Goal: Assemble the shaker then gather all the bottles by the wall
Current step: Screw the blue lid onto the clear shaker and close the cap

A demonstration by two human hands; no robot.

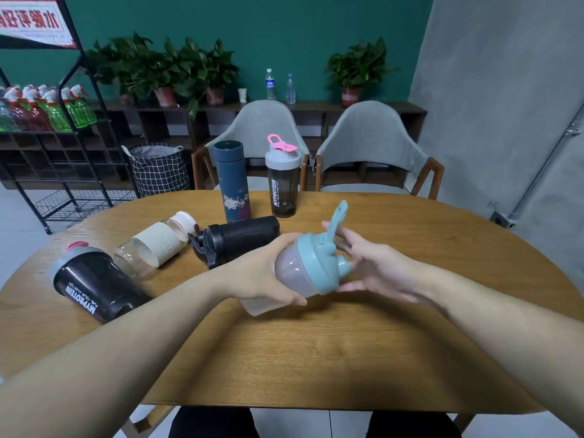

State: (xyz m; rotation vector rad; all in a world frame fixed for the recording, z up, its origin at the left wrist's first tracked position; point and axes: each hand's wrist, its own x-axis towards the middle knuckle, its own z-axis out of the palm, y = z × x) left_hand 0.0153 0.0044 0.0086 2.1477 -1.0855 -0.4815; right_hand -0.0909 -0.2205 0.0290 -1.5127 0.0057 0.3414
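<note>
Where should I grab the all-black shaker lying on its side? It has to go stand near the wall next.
Grip the black shaker around its smooth cylindrical body, coming down from above. It lies with its lid toward the glass bottle on the left and its base toward the right, so the middle of the barrel is the clearest span. The lid's loop looks too small for a steady lift.

green wall [284, 33]; grey chairs [373, 137]; plants [164, 64]
</note>
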